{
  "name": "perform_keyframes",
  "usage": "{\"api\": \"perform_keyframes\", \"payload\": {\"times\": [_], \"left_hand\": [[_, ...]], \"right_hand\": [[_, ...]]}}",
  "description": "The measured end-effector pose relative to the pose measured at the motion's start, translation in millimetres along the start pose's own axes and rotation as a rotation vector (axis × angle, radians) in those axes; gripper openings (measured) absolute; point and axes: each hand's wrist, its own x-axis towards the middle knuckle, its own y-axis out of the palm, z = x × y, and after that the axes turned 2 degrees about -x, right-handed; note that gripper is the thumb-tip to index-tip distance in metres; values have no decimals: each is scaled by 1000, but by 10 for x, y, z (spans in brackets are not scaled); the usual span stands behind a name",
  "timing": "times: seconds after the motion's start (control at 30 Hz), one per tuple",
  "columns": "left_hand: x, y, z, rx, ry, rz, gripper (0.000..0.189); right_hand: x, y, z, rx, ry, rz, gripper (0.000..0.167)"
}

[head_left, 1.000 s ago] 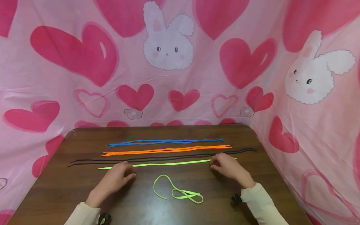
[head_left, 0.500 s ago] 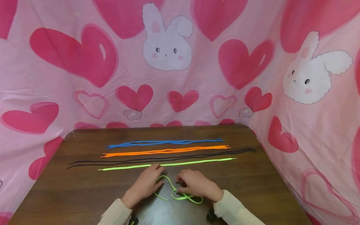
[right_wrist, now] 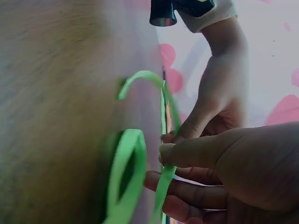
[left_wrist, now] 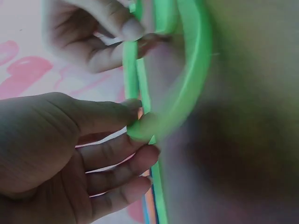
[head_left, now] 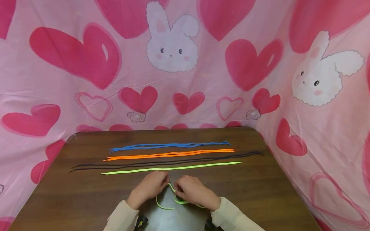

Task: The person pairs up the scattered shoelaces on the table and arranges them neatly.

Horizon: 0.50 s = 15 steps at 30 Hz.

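Observation:
A loose lime-green shoelace (head_left: pixel 165 209) is held between both hands over the table, close to its near middle. My left hand (head_left: pixel 151 185) pinches it between thumb and index finger; in the left wrist view a broad curve of the lace (left_wrist: pixel 200 60) hangs from that pinch. My right hand (head_left: pixel 196 192) pinches the same lace a short way to the right, its thumb pressed to the fingertips. A folded loop of the lace (right_wrist: pixel 118 163) lies below the right hand in the right wrist view. Just beyond the hands, another lime-green shoelace (head_left: pixel 190 167) lies straight across the table.
Behind the straight green lace lie black shoelaces (head_left: pixel 242 156), orange shoelaces (head_left: pixel 127 158) and blue shoelaces (head_left: pixel 185 146) in roughly parallel rows. The brown wooden table (head_left: pixel 57 199) meets a pink cloth (head_left: pixel 164 93) printed with hearts and rabbits at its back and sides.
Both hands have left the straight green lace, moved inward and nearer, and taken hold of the loose green lace, which has shifted slightly. The other laces lie as before.

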Motion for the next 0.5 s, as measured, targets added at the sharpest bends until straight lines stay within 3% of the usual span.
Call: {"api": "perform_keyframes", "payload": {"times": [0.23,0.33,0.5], "left_hand": [[26,-433,-164,-100,-36,50,9],[20,-606,-282,-88,-17,19,14],[0,-829,-498,-38,68,-65,18]], "right_hand": [[-59,-159,46,26,-3,-21,5],[-109,-265,78,34,-26,-29,2],[-222,-528,82,53,-48,-85,3]]}}
